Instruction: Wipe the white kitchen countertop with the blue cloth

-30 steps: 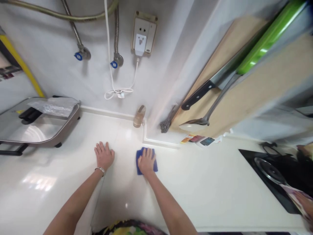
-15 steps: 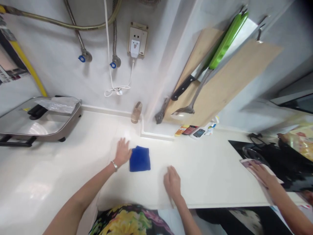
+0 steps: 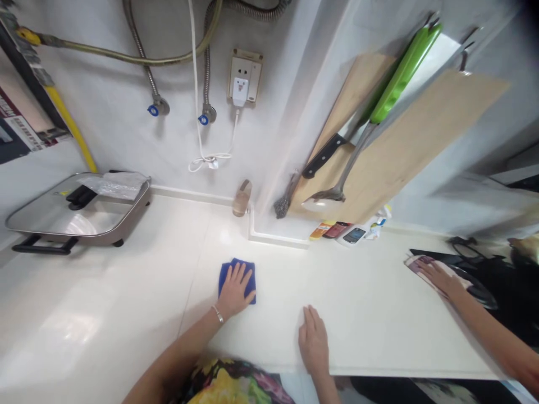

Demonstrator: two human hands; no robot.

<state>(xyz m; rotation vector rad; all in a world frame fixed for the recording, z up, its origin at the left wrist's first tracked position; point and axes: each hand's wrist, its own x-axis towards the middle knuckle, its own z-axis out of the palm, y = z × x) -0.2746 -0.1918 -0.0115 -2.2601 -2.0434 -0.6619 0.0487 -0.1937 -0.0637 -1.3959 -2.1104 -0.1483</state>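
Note:
A folded blue cloth [image 3: 224,275] lies on the white countertop [image 3: 357,303]. My left hand [image 3: 234,293], a bracelet at its wrist, rests flat on top of the cloth with its fingers spread, hiding the cloth's middle. To the right, my right hand [image 3: 314,339] is at the counter by the front edge; its fingers point forward and lie close together, and I see nothing held in it.
Another person's hand [image 3: 440,278] presses a pale cloth [image 3: 415,262] beside the black stove [image 3: 501,280]. A lidded electric pan [image 3: 112,221] stands at left. By the wall are a small bottle [image 3: 241,199] and several packages [image 3: 353,234]. Cutting boards [image 3: 421,151], a knife [image 3: 324,157] and a ladle [image 3: 353,157] hang above.
My left hand has moved right, from beside the blue cloth onto it. My right hand's fingers have straightened somewhat. The other person's hand and pale cloth have shifted. The view has shifted slightly.

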